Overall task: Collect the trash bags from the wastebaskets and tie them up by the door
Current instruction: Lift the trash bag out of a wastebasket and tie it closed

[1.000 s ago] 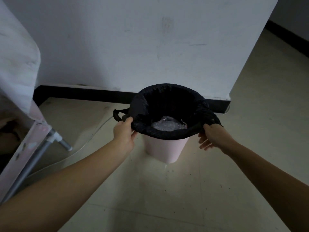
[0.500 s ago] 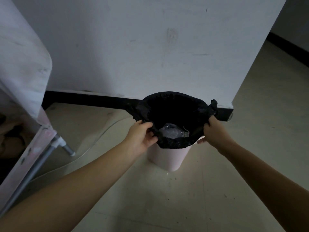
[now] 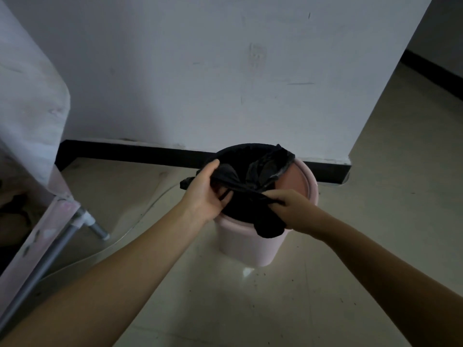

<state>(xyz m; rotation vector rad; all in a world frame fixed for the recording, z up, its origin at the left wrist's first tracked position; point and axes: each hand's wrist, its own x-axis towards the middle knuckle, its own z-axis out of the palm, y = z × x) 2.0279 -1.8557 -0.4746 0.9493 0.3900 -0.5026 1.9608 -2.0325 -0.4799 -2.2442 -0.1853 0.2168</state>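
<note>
I am looking down at the crumpled black plastic trash bag point(image 3: 253, 171), which is sitting inside the round pale pink plastic wastebasket point(image 3: 250, 244), its rim pulled in off the right side so that the basket's pink inner wall is showing there; my left hand point(image 3: 206, 194) is closing on the bag's gathered left edge, thumb on top; my right hand point(image 3: 293, 209) is gripping a bunched fold of the bag at the near rim, a flap of it hanging down over the basket's front; the wastebasket is standing on the pale tiled floor point(image 3: 350, 246), just in front of the black baseboard point(image 3: 140, 154) of the white wall point(image 3: 200, 71); well to the left, a grey metal leg point(image 3: 95, 226) is slanting down under a draped pale cloth point(image 3: 27, 108).
</note>
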